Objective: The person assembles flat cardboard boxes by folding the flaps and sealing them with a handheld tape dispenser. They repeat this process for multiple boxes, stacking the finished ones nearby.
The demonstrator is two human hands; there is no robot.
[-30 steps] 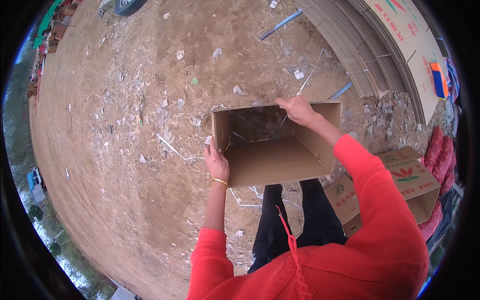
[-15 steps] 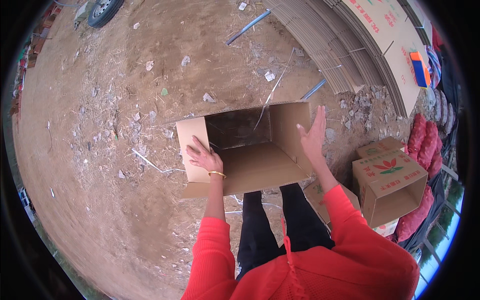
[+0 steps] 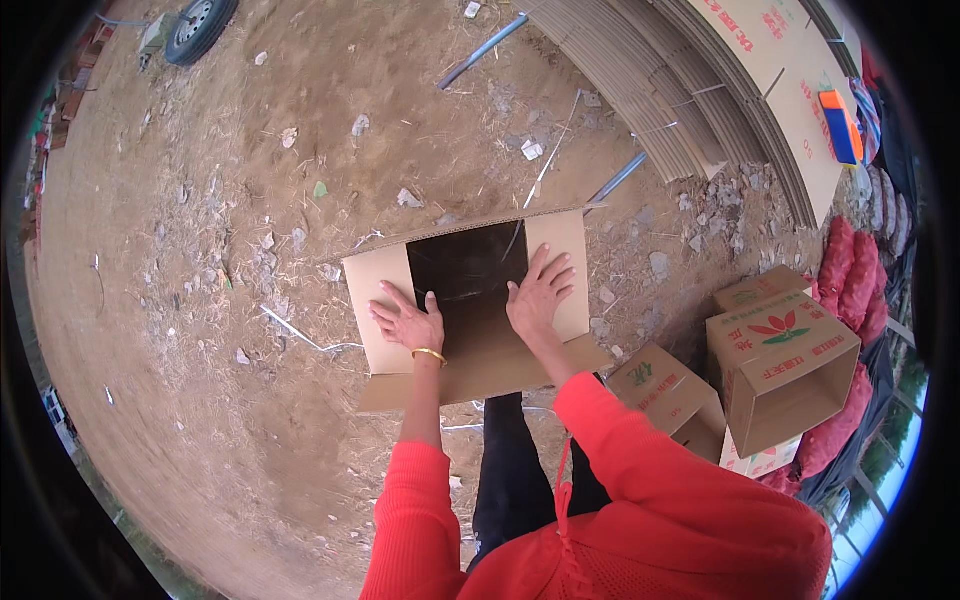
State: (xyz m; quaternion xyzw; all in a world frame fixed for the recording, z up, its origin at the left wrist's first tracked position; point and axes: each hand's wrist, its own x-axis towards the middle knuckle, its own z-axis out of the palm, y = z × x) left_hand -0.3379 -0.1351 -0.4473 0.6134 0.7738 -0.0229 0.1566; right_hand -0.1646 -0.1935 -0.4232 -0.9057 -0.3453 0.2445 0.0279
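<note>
A cardboard box point(image 3: 455, 380) stands in front of me with its top open, and bare ground shows dimly through its dark inside. My left hand point(image 3: 408, 318) lies with spread fingers on the left flap point(image 3: 372, 345), which is folded inward. On the right flap point(image 3: 572, 320), also folded in, rests my right hand point(image 3: 541, 290), fingers apart and thumb toward the opening. The near flap slopes out toward my legs, and the far flap is seen nearly edge-on. Neither hand grips anything.
Formed cardboard boxes point(image 3: 785, 345) stand at the right beside red mesh sacks point(image 3: 850, 270). Stacked flat cardboard point(image 3: 690, 90) fills the far right, with an orange-and-blue tape dispenser point(image 3: 841, 128) on top. Metal tubes point(image 3: 485, 50) and a wheel point(image 3: 200, 28) lie on the littered dirt.
My right hand has moved left and pressed the right flap inward over the opening. The left hand stays on the left flap. The box's near flap now tilts slightly lower.
</note>
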